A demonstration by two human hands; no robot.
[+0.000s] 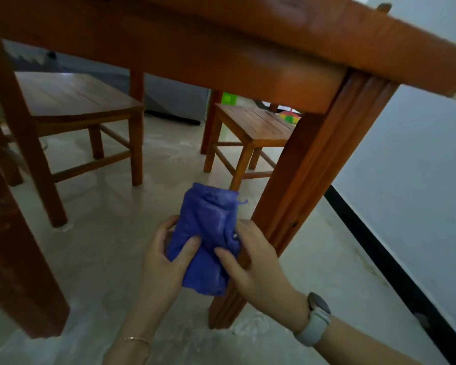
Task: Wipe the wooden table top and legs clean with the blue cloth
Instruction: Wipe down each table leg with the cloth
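Observation:
I look low, under the wooden table (248,61), whose top edge and apron cross the upper frame. The blue cloth (207,233) is bunched upright in front of the near right table leg (300,180). My left hand (163,262) grips the cloth's left side with the thumb pressed on its front. My right hand (256,262), with a grey watch on the wrist, holds its right side close to the leg. The cloth hides part of the leg's lower stretch. Another table leg (27,143) stands at the left.
Two wooden chairs stand under the table: one (82,106) at the left, one (256,127) in the middle. A pale wall (411,180) with a black skirting strip (395,272) runs along the right. Colourful toys (290,117) lie beyond. The tiled floor (111,233) is light.

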